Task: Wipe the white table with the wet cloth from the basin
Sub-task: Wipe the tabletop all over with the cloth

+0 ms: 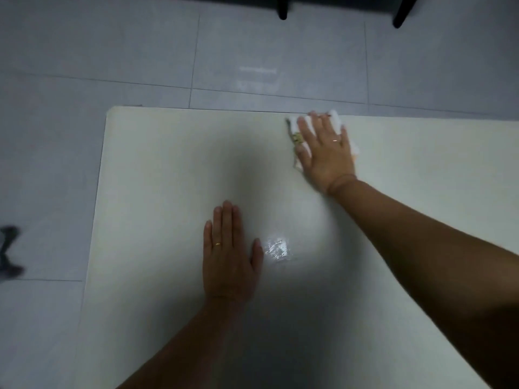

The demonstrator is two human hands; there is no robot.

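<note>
White crumpled wet cloth (293, 122) sits at the far edge of the white flat desk (168, 164), directly under the right hand (325, 147), whose fingers are spread flat and pressing, not curled. Most of the desk lies nearer the person and leftward, so the next stroke likely pulls back. The left hand (229, 254) is released, palm flat mid-desk, beside a shiny wet patch (276, 248).

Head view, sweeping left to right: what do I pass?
A dark blurred object on the grey floor → left hand flat on the white table → shiny wet patch → right hand pressing the white cloth.
</note>
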